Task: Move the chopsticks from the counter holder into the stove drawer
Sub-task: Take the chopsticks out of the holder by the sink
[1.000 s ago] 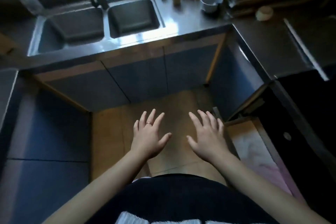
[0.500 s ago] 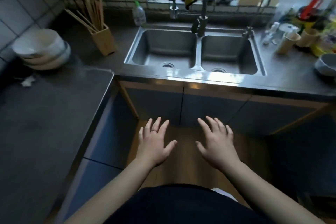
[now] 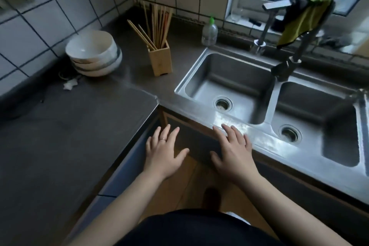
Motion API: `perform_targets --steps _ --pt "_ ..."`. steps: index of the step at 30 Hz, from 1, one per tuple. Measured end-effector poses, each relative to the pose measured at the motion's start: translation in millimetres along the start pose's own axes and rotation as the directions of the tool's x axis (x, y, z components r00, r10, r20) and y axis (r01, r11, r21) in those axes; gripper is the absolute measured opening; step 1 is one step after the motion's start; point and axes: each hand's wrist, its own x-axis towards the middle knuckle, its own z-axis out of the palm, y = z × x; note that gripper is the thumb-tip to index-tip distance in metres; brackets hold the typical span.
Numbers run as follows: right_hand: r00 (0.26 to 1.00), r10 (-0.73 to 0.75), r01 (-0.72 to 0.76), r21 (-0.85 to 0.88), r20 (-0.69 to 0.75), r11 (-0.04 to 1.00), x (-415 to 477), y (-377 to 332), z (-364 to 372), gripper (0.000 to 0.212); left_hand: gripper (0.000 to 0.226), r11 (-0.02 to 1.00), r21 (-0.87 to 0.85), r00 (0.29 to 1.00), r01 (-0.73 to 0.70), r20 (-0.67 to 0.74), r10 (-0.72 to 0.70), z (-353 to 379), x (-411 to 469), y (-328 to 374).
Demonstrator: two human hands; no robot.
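Several wooden chopsticks stand upright in a square wooden holder on the dark counter, in the tiled corner left of the sink. My left hand hovers flat with fingers spread in front of the counter's inner corner, a ring on one finger. Beside it my right hand is also flat and spread, its fingertips at the sink's front rim. Both hands hold nothing and are well short of the holder. The stove drawer is out of view.
A stack of white bowls sits left of the holder. A small clear bottle stands by the back wall. The double steel sink fills the right, with a tap and a yellow-green cloth draped over it.
The view has swung left and up, from the right-hand cabinets to the sink and now the chopstick corner. Both hands stay open and spread, now nearer the counter edge.
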Motion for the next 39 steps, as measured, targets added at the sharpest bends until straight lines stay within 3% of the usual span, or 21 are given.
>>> perform_targets --steps 8,14,22,29,33,36,39 --pt "0.986 -0.167 0.167 -0.006 -0.015 0.986 114.8 -3.2 -34.9 0.069 0.070 0.981 -0.101 0.976 0.166 -0.123 -0.178 -35.4 81.0 4.7" --pt "0.975 -0.222 0.222 -0.011 -0.023 0.975 193.5 -28.2 -49.4 0.068 0.072 0.946 -0.266 0.950 0.185 -0.196 -0.241 -70.4 144.8 -24.5" --pt "0.981 -0.166 0.169 0.014 -0.095 0.986 288.4 -72.4 -62.7 0.071 0.090 0.846 -0.507 0.944 0.164 -0.169 -0.284 -122.1 256.0 -72.5" --pt "0.990 -0.092 0.108 0.165 -0.104 0.980 349.4 -103.5 -76.9 0.077 0.103 0.750 -0.634 0.936 0.189 -0.115 -0.333 -157.5 338.7 -81.4" --pt "0.998 -0.022 0.037 0.266 -0.061 0.963 381.1 -115.4 -80.6 0.080 0.093 0.642 -0.747 0.949 0.174 -0.047 -0.311 -171.5 374.5 -78.9" --pt "0.999 0.049 -0.045 0.415 -0.001 0.909 405.3 -126.6 -83.0 0.081 0.068 0.529 -0.829 0.954 0.180 0.015 -0.300 -176.8 396.1 -80.9" --pt "0.992 0.121 -0.123 0.548 0.040 0.827 428.0 -138.1 -84.3 0.081 0.049 0.515 -0.841 0.953 0.166 0.002 -0.304 -177.9 410.9 -81.2"
